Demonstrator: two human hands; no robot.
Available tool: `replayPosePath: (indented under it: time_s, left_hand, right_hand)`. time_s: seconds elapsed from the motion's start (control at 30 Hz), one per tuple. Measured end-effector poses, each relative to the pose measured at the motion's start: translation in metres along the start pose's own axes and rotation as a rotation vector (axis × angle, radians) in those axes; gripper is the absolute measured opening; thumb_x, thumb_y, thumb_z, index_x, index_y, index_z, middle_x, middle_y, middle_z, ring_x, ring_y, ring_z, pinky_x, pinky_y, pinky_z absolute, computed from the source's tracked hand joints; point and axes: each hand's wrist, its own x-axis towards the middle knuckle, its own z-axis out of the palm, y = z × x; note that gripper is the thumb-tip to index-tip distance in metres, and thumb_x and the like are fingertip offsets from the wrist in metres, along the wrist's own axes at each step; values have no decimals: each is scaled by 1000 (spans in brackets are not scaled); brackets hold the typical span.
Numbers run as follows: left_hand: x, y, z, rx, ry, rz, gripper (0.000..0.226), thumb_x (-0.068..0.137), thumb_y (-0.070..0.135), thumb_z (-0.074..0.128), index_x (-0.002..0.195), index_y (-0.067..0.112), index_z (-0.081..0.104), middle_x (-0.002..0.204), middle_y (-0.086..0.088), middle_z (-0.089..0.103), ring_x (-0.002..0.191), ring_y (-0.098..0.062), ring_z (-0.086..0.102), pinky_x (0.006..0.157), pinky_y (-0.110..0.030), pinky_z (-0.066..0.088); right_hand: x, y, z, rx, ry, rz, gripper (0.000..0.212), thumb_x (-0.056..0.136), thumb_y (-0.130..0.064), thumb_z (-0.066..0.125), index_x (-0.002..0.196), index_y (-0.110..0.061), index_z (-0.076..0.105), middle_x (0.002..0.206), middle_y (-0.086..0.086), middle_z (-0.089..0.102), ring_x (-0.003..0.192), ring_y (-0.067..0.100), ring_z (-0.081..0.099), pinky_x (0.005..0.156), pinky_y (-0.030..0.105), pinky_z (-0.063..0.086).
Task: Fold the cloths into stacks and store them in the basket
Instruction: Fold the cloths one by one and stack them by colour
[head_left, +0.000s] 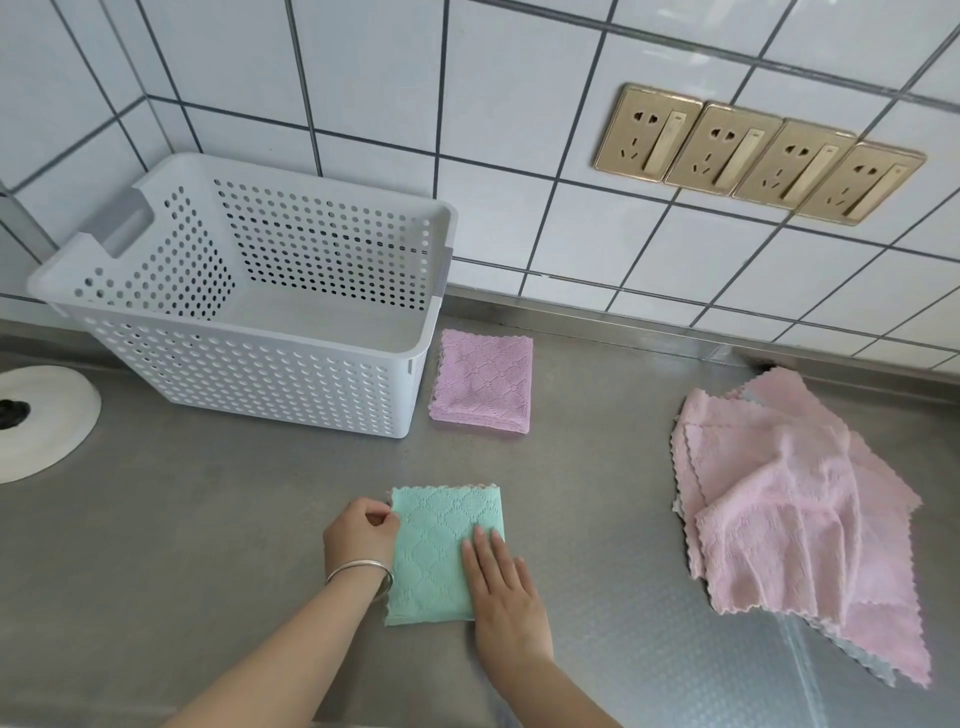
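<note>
Though folded square, quilted green cloth (441, 551)

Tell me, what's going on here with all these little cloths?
A person is folding cloths on a steel counter. The left hand pinches the edge of a folded green cloth while the right hand lies flat on it. A folded lilac cloth lies beside the white basket, which looks empty. A loose pile of pink cloths to the right is not yet folded.
</note>
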Motion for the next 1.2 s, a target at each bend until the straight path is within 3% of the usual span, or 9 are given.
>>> replayPosePath:
  time_s: [0.1,0.2,0.3,0.4,0.5,0.6,0.83,1.07,1.2]
  left_hand:
    - [3,-2,2,-13,-4,11,9,77,9,65,84,11,61,90,-10,72,86,-27,64,75,-26,42]
    - [1,-6,3,26,46,118,18,76,6,64,91,10,57,100,-12,66,90,-32,63,78,-33,46]
    - [-8,-19,6,309,152,424,36,75,13,60,111,8,58,117,-15,59,105,-36,56,85,-44,48]
    - [-27,-40,12,638,-28,706,47,88,39,31,127,16,45,138,-4,51,134,-20,32,105,-48,27]
    - [-30,-65,18,750,-155,711,66,91,54,5,144,18,21,158,2,6,145,-12,-6,114,-42,0]
    - [-26,-71,18,762,-175,738,68,91,55,4,148,18,0,157,0,-12,145,-14,-10,114,-37,0]
    - [-29,-24,66,814,-252,941,73,88,54,27,147,21,2,157,-4,-5,145,-17,-7,113,-42,5]
    - [-12,70,155,962,-315,1099,68,76,52,34,132,16,48,144,-2,43,145,-20,-3,114,-51,3]
    - [19,105,183,981,-259,1099,68,78,51,29,129,12,51,140,-7,49,139,-21,14,114,-50,1]
  right_hand:
    - [-2,5,-6,46,-38,-34,99,51,-30,63,144,-16,31,147,0,37,127,16,36,94,31,51]
    - [-5,14,-14,116,31,-89,66,64,-29,47,130,-21,50,138,-3,51,126,11,38,103,24,33]
    - [2,15,-22,73,27,-42,53,78,-33,43,130,-23,46,136,-3,53,125,12,37,102,26,27]
    - [8,10,-18,-4,-35,-22,57,79,-43,40,133,-25,41,142,-1,46,131,18,32,107,33,20]
    - [5,5,1,-66,-24,-60,80,79,-51,40,149,-22,15,152,5,24,142,22,12,112,40,7]
    - [2,-1,12,-86,20,-54,89,78,-52,39,149,-15,-1,156,7,7,146,23,-3,112,42,6]
    - [-7,58,6,-109,72,80,87,80,-53,37,150,-15,1,158,4,-2,146,22,-4,113,43,4]
    - [28,163,-25,-102,-22,224,63,96,-51,7,150,-19,4,158,1,-3,146,19,-5,113,42,6]
    - [78,196,-38,-100,-66,224,62,96,-52,6,143,-19,29,153,-1,26,146,19,-8,112,41,7]
